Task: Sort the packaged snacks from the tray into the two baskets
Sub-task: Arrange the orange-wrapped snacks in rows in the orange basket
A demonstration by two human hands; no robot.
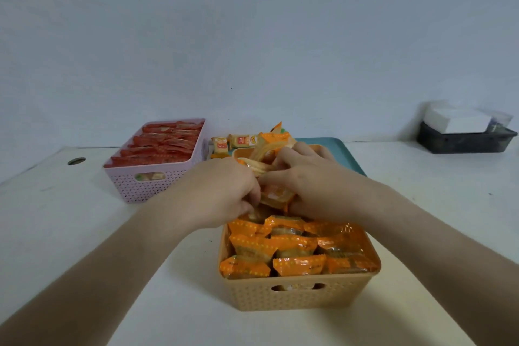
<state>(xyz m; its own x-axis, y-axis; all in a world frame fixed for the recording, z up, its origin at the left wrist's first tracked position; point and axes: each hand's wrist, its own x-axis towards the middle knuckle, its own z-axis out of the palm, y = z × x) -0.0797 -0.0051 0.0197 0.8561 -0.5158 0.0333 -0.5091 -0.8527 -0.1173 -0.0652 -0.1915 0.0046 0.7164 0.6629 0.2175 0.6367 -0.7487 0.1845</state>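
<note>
An orange basket point(297, 293) stands in front of me, filled with several orange snack packets point(297, 247). My left hand point(224, 191) and my right hand point(311, 180) meet over its far end, fingers curled round a bunch of orange packets point(276, 195). Behind them lies a teal tray point(348, 154) with a few yellow packets point(233, 143) at its back left. A pink basket point(157, 182) at the left holds several red packets point(163, 143).
A dark bin point(463, 143) with a white box on top sits at the far right against the wall. A round cable hole point(76, 161) is in the white tabletop at the far left.
</note>
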